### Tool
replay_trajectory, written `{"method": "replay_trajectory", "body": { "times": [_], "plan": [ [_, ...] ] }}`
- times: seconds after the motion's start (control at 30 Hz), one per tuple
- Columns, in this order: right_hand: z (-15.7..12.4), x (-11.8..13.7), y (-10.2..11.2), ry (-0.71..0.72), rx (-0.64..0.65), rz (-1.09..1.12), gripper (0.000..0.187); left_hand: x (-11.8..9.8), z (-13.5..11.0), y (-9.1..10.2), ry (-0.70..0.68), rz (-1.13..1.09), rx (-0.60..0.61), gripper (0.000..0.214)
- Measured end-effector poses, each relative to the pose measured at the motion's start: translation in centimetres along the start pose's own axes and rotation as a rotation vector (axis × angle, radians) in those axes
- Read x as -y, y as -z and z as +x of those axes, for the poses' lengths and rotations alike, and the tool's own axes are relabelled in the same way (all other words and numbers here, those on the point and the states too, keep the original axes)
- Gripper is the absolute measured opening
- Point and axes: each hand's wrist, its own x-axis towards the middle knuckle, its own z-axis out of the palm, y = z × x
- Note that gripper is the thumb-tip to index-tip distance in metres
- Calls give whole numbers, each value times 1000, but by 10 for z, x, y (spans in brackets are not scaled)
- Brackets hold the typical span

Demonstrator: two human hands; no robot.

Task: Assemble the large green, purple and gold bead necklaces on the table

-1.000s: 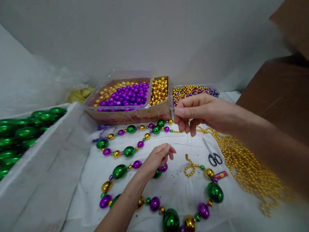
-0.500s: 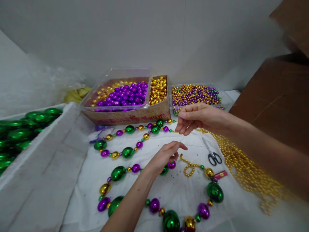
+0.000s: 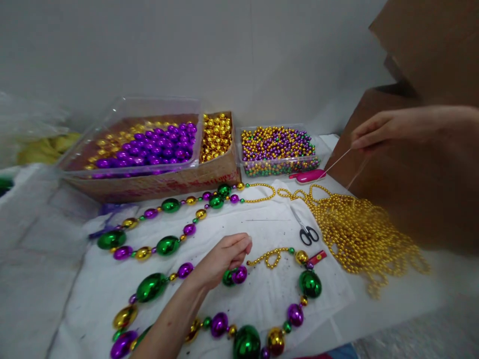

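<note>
R hand (image 3: 374,129), up at right by the big brown carton (image 3: 434,194): fingertips pinched on white thread (image 3: 339,162), which runs down taut-looking to the pink spool (image 3: 311,176). Spool sits just in front of the small-bead tub (image 3: 280,167), near the gold bead chains (image 3: 355,234) piled at R.

L hand (image 3: 230,252), low over the white cloth (image 3: 279,304): fingers curled in, thumb near index; can't tell if anything's gripped. Gold end of the front necklace (image 3: 310,284) is just beside its fingertips. Front necklace (green, purple, gold) curves across the near cloth, partly hidden by L forearm.

Thin needle-like rod (image 3: 267,220) lies on cloth betw. L hand & the back necklace (image 3: 168,245); back one is laid out in front of the cardboard box (image 3: 187,183), gold loop at its R end.

Scissors (image 3: 309,235) on cloth, L of chain pile, blades pointing away; red packet (image 3: 318,257) below them, by front necklace. Cardboard box has loose gold beads (image 3: 217,134) + clear tray w/ purple beads (image 3: 153,147).
</note>
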Motion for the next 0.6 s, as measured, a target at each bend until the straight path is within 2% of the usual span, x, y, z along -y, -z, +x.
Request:
{"method": "replay_trajectory", "body": {
  "times": [0.03,0.1,0.17,0.2,0.23,0.27,0.3,0.33,0.37,0.4,0.47,0.53,0.6],
  "plan": [
    [-1,-13,16,69,-146,-69,37,3,4,0,14,-33,-13,35],
    [-2,-33,36,114,-299,-179,34,10,15,-1,45,-112,-36,34],
    [-2,-40,31,64,-375,-314,27,18,26,-2,88,-181,-54,34],
    [-3,-40,16,26,-419,-399,24,21,30,-2,108,-204,-59,34],
    [-5,-36,-7,19,-480,-488,23,24,33,-1,123,-219,-65,35],
    [-8,-32,-37,33,-571,-589,24,26,35,-1,131,-230,-71,35],
    [-12,-27,-71,25,-596,-634,25,28,36,0,134,-237,-78,36],
    [-17,-23,-109,-9,-531,-629,25,30,36,0,134,-244,-86,36],
    [-23,-21,-146,-39,-356,-606,26,31,34,1,135,-252,-96,36],
    [-29,-20,-182,-40,-242,-587,25,32,32,2,136,-261,-107,36],
    [-37,-26,-239,-70,-107,-569,21,34,27,3,139,-279,-129,36],
    [-40,-35,-275,-142,-59,-568,13,34,22,5,143,-296,-144,35],
    [-37,-44,-290,-203,-38,-564,17,34,18,6,147,-312,-150,35]
  ]
}}
